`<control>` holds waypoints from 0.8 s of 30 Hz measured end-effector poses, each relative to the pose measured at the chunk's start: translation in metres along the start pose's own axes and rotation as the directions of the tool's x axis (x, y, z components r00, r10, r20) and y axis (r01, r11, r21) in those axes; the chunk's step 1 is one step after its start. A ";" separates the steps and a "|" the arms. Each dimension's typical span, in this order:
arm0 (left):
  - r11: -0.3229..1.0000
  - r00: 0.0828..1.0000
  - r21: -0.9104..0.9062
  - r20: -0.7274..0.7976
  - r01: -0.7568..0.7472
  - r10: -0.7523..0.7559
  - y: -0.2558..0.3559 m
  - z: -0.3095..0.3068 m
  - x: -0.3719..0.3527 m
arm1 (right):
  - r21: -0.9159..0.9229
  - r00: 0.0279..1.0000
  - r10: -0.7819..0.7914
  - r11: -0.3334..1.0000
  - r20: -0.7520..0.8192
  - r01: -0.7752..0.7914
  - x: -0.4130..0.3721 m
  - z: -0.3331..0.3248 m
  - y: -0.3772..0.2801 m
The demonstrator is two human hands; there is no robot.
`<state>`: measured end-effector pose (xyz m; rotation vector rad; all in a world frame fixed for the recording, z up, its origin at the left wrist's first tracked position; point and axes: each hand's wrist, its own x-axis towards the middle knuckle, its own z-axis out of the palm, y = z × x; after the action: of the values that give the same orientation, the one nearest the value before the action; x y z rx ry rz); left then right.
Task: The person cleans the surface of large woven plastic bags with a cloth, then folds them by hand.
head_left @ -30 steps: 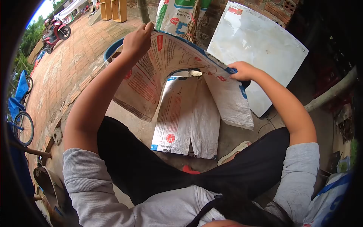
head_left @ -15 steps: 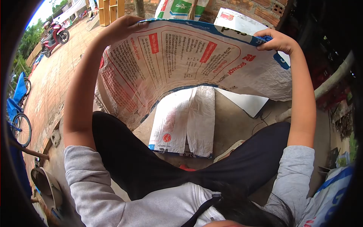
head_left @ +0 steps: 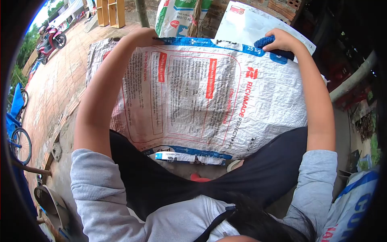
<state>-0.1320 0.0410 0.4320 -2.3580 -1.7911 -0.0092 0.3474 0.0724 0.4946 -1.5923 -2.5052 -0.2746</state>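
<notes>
A large white woven feed sack with blue bands and red print is spread flat across my lap and the ground before me. My left hand is closed on its far edge at the left. At the far right corner, my right hand grips the same edge, with a knobbly dark blue cloth bunched under its fingers. Under the near edge of the sack, a strip of another printed sack shows between my legs; the rest of it is hidden.
Beyond the sack, a white board and an upright green-and-white feed bag lean near a brick wall. Another printed bag stands at my right. A basin and a bicycle are at left, a motorbike farther off.
Both hands have brought the raised, curved sack down and laid it flatter. It now covers most of the sack lying beneath it.
</notes>
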 end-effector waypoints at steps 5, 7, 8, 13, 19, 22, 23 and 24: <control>0.980 0.976 0.144 -0.188 0.139 -0.111 0.044 0.158 0.041 | -0.147 0.985 0.019 0.988 -0.171 -0.044 0.036 0.096 -0.045; 0.970 0.981 0.153 -0.050 0.191 -0.185 0.048 0.194 0.040 | -0.149 0.951 -0.169 0.980 -0.259 0.133 0.034 0.111 -0.091; 0.974 0.984 0.144 -0.039 0.177 -0.173 0.052 0.214 0.037 | -0.104 0.947 -0.221 0.974 -0.235 0.201 0.028 0.119 -0.111; 0.936 0.863 0.040 -0.402 0.351 -0.306 0.099 0.335 -0.008 | 0.417 0.971 -0.046 0.897 -0.235 0.143 0.021 0.276 -0.195; 0.895 0.924 -0.280 0.264 0.348 -0.276 0.194 0.362 -0.054 | 0.476 0.996 -0.022 0.879 0.092 -0.025 -0.082 0.422 -0.233; 0.876 0.931 -0.329 0.219 0.352 -0.292 0.200 0.423 -0.076 | 0.504 0.987 -0.158 0.851 -0.022 0.147 -0.103 0.458 -0.237; 0.874 0.933 -0.335 0.200 0.353 -0.300 0.203 0.422 -0.077 | 0.499 0.984 -0.174 0.850 -0.035 0.169 -0.103 0.463 -0.236; 0.889 0.929 -0.296 0.233 0.351 -0.289 0.203 0.419 -0.076 | 0.503 0.980 -0.198 0.846 -0.015 0.179 -0.101 0.466 -0.233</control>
<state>-0.0025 -0.0227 -0.0166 -2.2976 -2.4273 -0.1574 0.1617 -0.0017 0.0028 -1.1525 -2.4783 0.3693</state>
